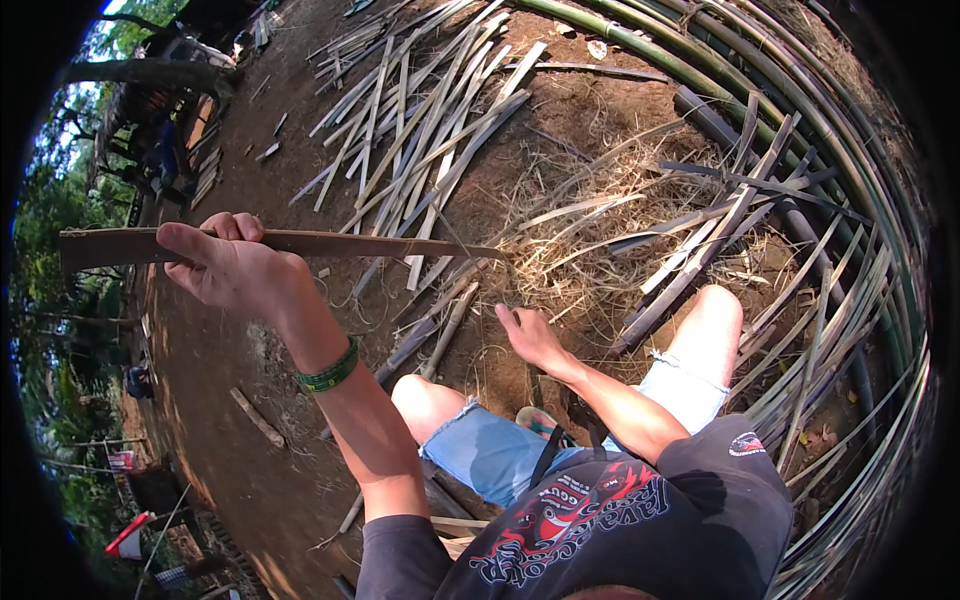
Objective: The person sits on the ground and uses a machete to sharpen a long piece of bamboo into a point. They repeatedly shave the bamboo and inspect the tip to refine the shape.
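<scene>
While you sit on the dirt ground (220,380) with both knees up, your left hand (228,268) is raised out to your left and clamped around a long flat bamboo strip (330,243). Your fingers (190,240) curl over its top edge, and the strip runs level across the view, from a broad dark end at the far left to a thin tip above the ground in front of you. A green wristband (328,373) sits on that wrist.

Your right hand (530,335) reaches down and forward between your knees, held low just over the dry shavings (570,270). It shows its back to the camera; the fingers look loosely together, and you cannot tell whether it grips anything.

Beyond the strip's tip lies a spread pile of pale split slats (420,120), well apart from both hands. To your right, darker slats (700,240) lie crossed, and long green bamboo poles (800,90) curve around the far edge. 1 short stick (452,325) lies just left of your right hand.
</scene>
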`<state>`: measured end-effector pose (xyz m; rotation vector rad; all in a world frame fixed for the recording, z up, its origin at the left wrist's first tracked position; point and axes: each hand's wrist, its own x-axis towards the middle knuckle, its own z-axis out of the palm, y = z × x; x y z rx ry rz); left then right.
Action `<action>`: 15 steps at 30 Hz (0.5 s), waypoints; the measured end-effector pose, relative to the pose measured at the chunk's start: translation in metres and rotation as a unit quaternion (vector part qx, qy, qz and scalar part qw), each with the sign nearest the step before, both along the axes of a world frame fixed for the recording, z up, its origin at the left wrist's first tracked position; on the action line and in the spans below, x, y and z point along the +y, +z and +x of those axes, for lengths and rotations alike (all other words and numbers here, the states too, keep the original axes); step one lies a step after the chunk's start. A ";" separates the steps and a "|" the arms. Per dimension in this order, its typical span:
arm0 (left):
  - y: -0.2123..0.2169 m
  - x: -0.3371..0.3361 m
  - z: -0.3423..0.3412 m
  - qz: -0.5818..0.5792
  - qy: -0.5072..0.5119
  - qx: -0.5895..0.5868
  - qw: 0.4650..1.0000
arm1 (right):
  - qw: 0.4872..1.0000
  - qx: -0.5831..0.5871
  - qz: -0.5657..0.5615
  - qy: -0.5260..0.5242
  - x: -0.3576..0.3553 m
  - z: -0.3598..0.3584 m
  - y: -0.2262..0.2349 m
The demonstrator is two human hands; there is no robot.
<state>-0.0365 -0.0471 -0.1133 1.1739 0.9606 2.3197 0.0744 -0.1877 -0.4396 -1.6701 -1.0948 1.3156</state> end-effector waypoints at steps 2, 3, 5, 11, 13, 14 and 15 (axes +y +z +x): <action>0.000 -0.001 0.001 0.004 -0.004 0.001 1.000 | 0.997 0.038 0.073 0.013 0.005 -0.008 0.015; 0.001 0.000 0.002 0.008 -0.007 0.002 1.000 | 0.992 0.056 0.110 0.013 0.008 -0.010 0.019; 0.001 -0.006 0.005 -0.002 -0.019 -0.006 1.000 | 0.980 0.040 0.195 -0.010 0.010 -0.012 -0.005; 0.007 -0.009 0.025 0.002 -0.073 -0.006 0.997 | 0.970 -0.156 -0.178 -0.049 0.000 0.038 -0.185; -0.002 -0.010 0.004 0.007 -0.042 0.016 0.999 | 0.986 -0.076 -0.146 -0.010 0.008 0.015 -0.128; -0.009 -0.007 -0.004 0.010 -0.034 0.021 0.999 | 0.989 -0.040 -0.142 0.002 0.001 0.007 -0.101; -0.006 -0.003 -0.003 0.026 -0.035 0.025 0.999 | 0.998 0.009 -0.070 -0.002 -0.002 0.001 -0.096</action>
